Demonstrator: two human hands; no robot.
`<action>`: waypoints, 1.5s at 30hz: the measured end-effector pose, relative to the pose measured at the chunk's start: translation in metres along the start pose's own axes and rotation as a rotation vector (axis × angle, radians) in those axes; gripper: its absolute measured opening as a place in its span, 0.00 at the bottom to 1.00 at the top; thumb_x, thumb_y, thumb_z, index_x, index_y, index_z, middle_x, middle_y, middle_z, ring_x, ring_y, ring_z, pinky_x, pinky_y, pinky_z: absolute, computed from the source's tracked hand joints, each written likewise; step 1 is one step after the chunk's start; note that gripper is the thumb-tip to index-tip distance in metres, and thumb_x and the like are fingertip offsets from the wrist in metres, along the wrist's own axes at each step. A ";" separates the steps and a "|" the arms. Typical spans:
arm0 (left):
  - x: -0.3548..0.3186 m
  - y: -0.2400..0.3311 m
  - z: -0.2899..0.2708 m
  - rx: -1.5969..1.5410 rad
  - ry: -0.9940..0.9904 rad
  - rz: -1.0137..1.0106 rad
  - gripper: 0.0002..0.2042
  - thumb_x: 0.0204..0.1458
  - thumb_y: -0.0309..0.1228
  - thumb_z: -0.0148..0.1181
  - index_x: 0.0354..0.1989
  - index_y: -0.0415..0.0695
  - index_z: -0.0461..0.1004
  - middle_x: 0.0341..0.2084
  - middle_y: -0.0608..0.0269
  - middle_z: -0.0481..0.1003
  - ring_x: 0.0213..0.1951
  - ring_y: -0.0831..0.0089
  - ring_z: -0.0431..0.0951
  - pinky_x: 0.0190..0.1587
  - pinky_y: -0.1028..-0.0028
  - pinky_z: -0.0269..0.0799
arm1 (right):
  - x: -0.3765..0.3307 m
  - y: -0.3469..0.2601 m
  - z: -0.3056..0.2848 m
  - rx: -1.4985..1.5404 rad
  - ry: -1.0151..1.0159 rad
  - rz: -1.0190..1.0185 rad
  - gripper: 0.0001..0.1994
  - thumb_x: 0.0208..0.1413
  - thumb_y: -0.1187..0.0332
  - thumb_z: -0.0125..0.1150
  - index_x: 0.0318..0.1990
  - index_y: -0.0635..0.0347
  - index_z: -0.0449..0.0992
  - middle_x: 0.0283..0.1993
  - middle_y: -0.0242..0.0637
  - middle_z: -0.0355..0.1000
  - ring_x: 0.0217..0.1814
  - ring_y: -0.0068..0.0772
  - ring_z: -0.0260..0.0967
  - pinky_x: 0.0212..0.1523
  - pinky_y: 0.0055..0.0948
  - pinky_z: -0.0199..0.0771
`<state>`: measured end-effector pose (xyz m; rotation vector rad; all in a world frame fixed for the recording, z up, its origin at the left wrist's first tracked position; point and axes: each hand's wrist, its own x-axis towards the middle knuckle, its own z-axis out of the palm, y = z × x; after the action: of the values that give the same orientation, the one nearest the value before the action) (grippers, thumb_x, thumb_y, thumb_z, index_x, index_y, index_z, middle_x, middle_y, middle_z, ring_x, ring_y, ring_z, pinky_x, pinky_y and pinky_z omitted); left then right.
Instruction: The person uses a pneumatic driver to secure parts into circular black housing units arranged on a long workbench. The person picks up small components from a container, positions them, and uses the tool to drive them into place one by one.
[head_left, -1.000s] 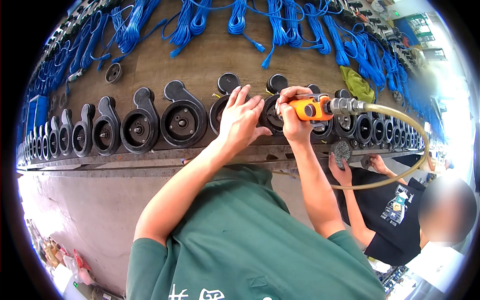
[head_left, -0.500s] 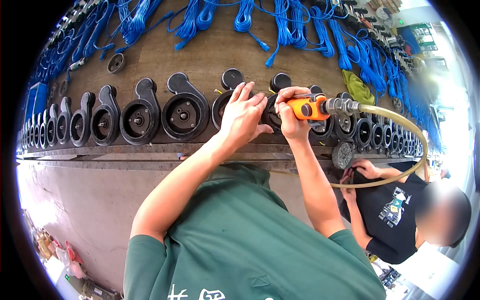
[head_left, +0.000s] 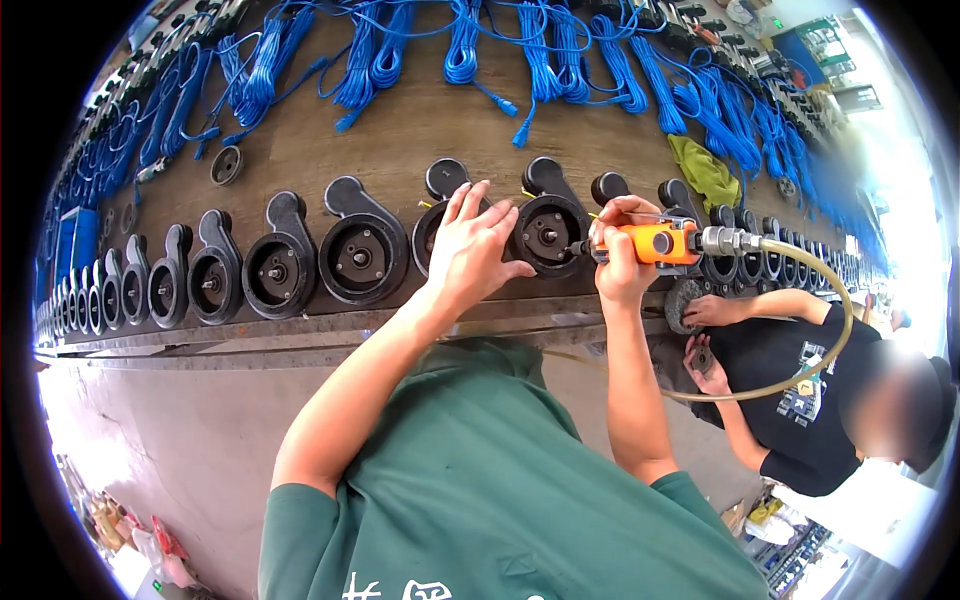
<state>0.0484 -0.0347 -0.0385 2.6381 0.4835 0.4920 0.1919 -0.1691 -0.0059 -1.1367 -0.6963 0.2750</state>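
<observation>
My right hand (head_left: 622,262) is closed round an orange pneumatic screwdriver (head_left: 655,243), which lies level with its tip pointing left. The tip is by the right rim of a black round housing (head_left: 549,234) with a metal shaft at its centre; I cannot tell if it touches. My left hand (head_left: 470,245) has its fingers spread over the neighbouring black housing (head_left: 446,180) and hides most of its round part. Left of it stands another such housing (head_left: 362,258), with its shaft and screws showing.
A row of black housings (head_left: 278,272) runs along the bench edge. Bundled blue cables (head_left: 540,60) lie behind, near a green cloth (head_left: 705,170). An air hose (head_left: 830,270) curves right from the screwdriver. A co-worker's hand (head_left: 712,311) touches a grey round piece (head_left: 683,304).
My right hand and the screwdriver have moved right and nearer me, uncovering the housing with the shaft. My left hand stays spread over its housing. The co-worker's hand has reached the grey piece.
</observation>
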 end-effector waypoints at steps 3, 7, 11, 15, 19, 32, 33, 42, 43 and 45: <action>0.000 -0.001 -0.001 0.000 0.024 0.030 0.37 0.34 0.50 0.75 0.51 0.38 0.77 0.54 0.60 0.75 0.65 0.54 0.61 0.71 0.55 0.49 | -0.005 0.001 -0.005 0.017 0.020 0.018 0.14 0.49 0.81 0.49 0.45 0.69 0.69 0.35 0.42 0.71 0.26 0.26 0.65 0.34 0.27 0.71; 0.000 -0.001 0.000 -0.004 0.016 0.026 0.36 0.33 0.49 0.75 0.51 0.38 0.77 0.54 0.60 0.75 0.65 0.54 0.62 0.71 0.55 0.49 | -0.007 0.003 -0.008 -0.019 0.034 0.038 0.14 0.49 0.81 0.49 0.45 0.69 0.68 0.34 0.42 0.70 0.26 0.27 0.65 0.34 0.27 0.71; 0.001 -0.001 0.001 -0.009 0.019 0.032 0.36 0.33 0.49 0.75 0.51 0.38 0.77 0.53 0.60 0.75 0.65 0.54 0.62 0.71 0.55 0.49 | -0.010 0.000 -0.005 -0.002 0.042 0.016 0.15 0.48 0.81 0.49 0.46 0.69 0.68 0.34 0.42 0.70 0.26 0.27 0.65 0.35 0.27 0.71; 0.002 -0.001 0.001 -0.004 0.019 0.032 0.36 0.33 0.49 0.75 0.51 0.38 0.77 0.53 0.60 0.75 0.65 0.54 0.62 0.70 0.55 0.49 | -0.008 0.001 -0.006 0.019 0.019 0.014 0.15 0.47 0.81 0.48 0.46 0.68 0.67 0.35 0.42 0.70 0.27 0.26 0.65 0.35 0.28 0.71; 0.003 -0.001 0.001 0.000 0.014 0.027 0.36 0.33 0.49 0.75 0.51 0.39 0.77 0.53 0.60 0.75 0.65 0.54 0.62 0.71 0.55 0.49 | -0.008 0.003 -0.008 0.033 -0.011 0.006 0.15 0.51 0.81 0.50 0.47 0.64 0.67 0.35 0.36 0.71 0.28 0.21 0.68 0.31 0.19 0.70; 0.003 -0.002 0.002 -0.014 0.008 0.011 0.37 0.33 0.49 0.76 0.52 0.39 0.77 0.53 0.60 0.75 0.66 0.55 0.61 0.71 0.56 0.49 | -0.012 0.004 0.000 -0.021 -0.107 0.016 0.12 0.49 0.82 0.49 0.42 0.64 0.65 0.35 0.42 0.67 0.28 0.25 0.63 0.32 0.25 0.69; 0.002 -0.002 0.002 -0.014 0.004 0.007 0.37 0.33 0.49 0.76 0.52 0.39 0.77 0.53 0.60 0.75 0.66 0.55 0.61 0.71 0.55 0.49 | -0.013 0.005 0.000 -0.038 -0.124 0.011 0.12 0.49 0.82 0.49 0.42 0.64 0.65 0.35 0.41 0.67 0.28 0.25 0.63 0.32 0.24 0.69; -0.004 0.005 0.004 -0.032 0.068 0.037 0.34 0.34 0.45 0.76 0.52 0.42 0.76 0.56 0.56 0.72 0.65 0.53 0.61 0.68 0.54 0.53 | -0.014 0.005 0.001 -0.032 -0.115 -0.004 0.12 0.49 0.83 0.48 0.42 0.64 0.65 0.35 0.42 0.67 0.28 0.25 0.63 0.31 0.24 0.69; -0.005 0.007 0.003 -0.050 0.084 0.062 0.34 0.34 0.45 0.76 0.52 0.44 0.76 0.56 0.54 0.71 0.65 0.52 0.61 0.68 0.53 0.53 | -0.013 0.004 0.001 -0.025 -0.105 0.003 0.12 0.49 0.82 0.47 0.42 0.65 0.65 0.35 0.42 0.67 0.28 0.25 0.63 0.31 0.24 0.69; -0.008 0.011 0.004 -0.087 0.110 0.130 0.31 0.35 0.44 0.75 0.52 0.51 0.76 0.57 0.51 0.69 0.64 0.50 0.61 0.66 0.52 0.54 | -0.012 0.003 0.002 -0.009 -0.082 0.009 0.12 0.49 0.82 0.47 0.43 0.65 0.65 0.35 0.41 0.67 0.27 0.25 0.63 0.31 0.24 0.69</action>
<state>0.0454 -0.0488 -0.0387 2.5795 0.3166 0.6856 0.1819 -0.1729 -0.0125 -1.1427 -0.7653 0.3275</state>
